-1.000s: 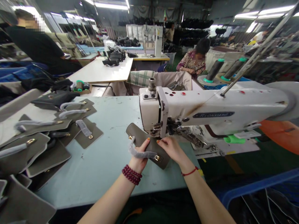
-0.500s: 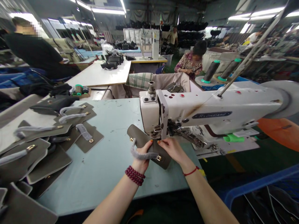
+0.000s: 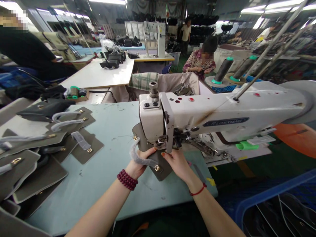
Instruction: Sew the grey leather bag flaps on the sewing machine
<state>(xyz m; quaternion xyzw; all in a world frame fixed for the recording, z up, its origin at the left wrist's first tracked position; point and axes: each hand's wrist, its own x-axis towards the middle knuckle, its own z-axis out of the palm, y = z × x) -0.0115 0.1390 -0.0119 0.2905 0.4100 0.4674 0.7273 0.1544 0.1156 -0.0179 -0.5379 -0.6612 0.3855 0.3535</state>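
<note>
A dark grey bag panel (image 3: 162, 167) lies tilted under the head of a white sewing machine (image 3: 151, 118), which hides part of it. Its plastic-wrapped handle (image 3: 138, 157) is fixed on with gold buckles and arches over my left hand (image 3: 138, 165). That hand grips the panel's left side, thumb on top near the presser foot and the other fingers out of sight beneath. On the right edge, my right hand (image 3: 179, 164) pinches the same panel close to the foot. The needle point itself is hidden behind the machine's head.
Several similar grey panels (image 3: 86, 144) with wrapped handles are piled on the left of the pale blue table (image 3: 111, 131). Thread cones (image 3: 222, 70) stand behind the machine. A blue crate (image 3: 243, 204) with dark pieces sits at lower right. Other people work beyond.
The panel has slid further in under the machine's head and turned a little steeper. Both hands have moved with it, still holding. The whole view has shifted slightly.
</note>
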